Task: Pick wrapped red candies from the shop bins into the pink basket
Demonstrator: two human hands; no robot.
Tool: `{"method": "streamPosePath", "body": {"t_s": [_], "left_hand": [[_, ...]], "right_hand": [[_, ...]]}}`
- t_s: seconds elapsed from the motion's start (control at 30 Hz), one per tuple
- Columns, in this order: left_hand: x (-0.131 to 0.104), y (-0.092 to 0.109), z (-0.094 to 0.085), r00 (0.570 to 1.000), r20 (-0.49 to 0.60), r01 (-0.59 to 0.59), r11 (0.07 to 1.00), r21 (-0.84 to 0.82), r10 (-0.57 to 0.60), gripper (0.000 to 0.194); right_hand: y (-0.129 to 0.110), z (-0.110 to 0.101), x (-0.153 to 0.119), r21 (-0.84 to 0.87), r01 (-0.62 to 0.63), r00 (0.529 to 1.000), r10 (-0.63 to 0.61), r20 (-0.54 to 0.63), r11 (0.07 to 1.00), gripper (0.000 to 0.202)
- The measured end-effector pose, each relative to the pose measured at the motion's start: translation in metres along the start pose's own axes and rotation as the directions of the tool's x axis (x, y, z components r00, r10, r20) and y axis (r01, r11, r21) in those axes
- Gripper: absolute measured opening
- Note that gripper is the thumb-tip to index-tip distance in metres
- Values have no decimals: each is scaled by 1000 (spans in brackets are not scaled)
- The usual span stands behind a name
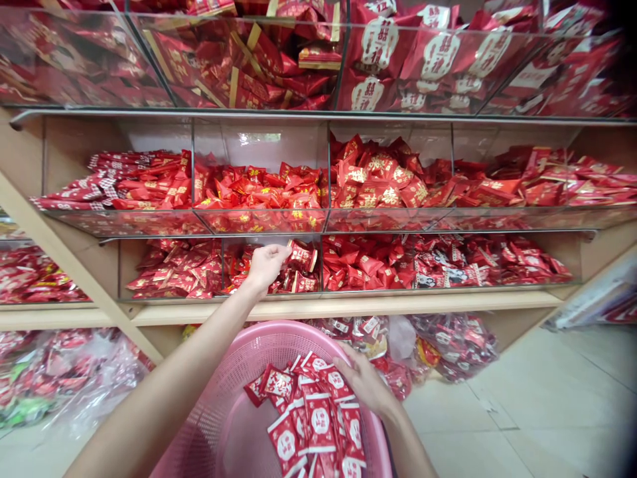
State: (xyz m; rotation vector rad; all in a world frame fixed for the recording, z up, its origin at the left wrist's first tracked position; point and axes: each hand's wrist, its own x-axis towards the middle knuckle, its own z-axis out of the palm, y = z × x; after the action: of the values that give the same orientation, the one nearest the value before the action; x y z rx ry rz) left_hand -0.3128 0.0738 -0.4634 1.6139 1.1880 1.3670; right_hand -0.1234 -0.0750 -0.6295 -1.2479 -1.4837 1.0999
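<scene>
My left hand (267, 267) reaches into a bin on the lower shelf. Its thumb and fingers are pinched on the edge of a small red-and-gold candy packet (303, 257), above similar packets in that bin. Below the shelf stands a pink plastic basket (293, 330) with perforated sides. My right hand (365, 380) is over the basket's right rim, gripping it, with the fingertips on the inner side beside the packets. Inside the basket lies a pile of red-and-white candy packets (320, 419), mostly toward its right side.
Clear-fronted bins (259, 222) of red packets fill several shelf levels. A wooden shelf edge (348, 307) runs just above the basket. Bagged sweets (455, 342) lie on the tiled floor (497, 425) beneath the shelf, and more plastic bags (94, 372) lie at the left.
</scene>
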Motion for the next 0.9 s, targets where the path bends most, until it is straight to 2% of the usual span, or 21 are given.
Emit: {"method": "streamPosePath", "body": {"t_s": [0.2,0.23,0.3,0.4,0.53,0.7,0.83,0.9], "left_hand": [[-26,18,-16,995,57,92,971,-220,-81,38],[-31,22,-21,992,84,111,964,-240,-93,36],[-40,27,-34,967,211,198,946,-258,-145,32],[-54,31,-56,859,459,330,930,-160,-226,28],[-73,18,-79,716,625,328,940,92,-310,24],[-96,-27,-91,558,739,175,924,340,-378,30],[-123,-63,-88,374,791,103,869,484,-485,32],[-137,-74,-85,311,782,66,833,549,-540,30]], "right_hand": [[3,3,-2,-41,-23,1000,22,-19,999,47],[3,3,-3,-49,-27,999,26,-19,998,47],[3,2,-8,-61,-32,999,30,-27,998,47],[5,1,-18,-97,-31,998,26,-55,995,46],[7,1,-29,-167,-48,995,33,-89,985,46],[6,3,-31,-167,-43,995,28,-96,985,44],[11,3,-36,-190,-56,991,33,-126,980,47],[13,4,-40,-220,-74,982,32,-187,973,48]]}}
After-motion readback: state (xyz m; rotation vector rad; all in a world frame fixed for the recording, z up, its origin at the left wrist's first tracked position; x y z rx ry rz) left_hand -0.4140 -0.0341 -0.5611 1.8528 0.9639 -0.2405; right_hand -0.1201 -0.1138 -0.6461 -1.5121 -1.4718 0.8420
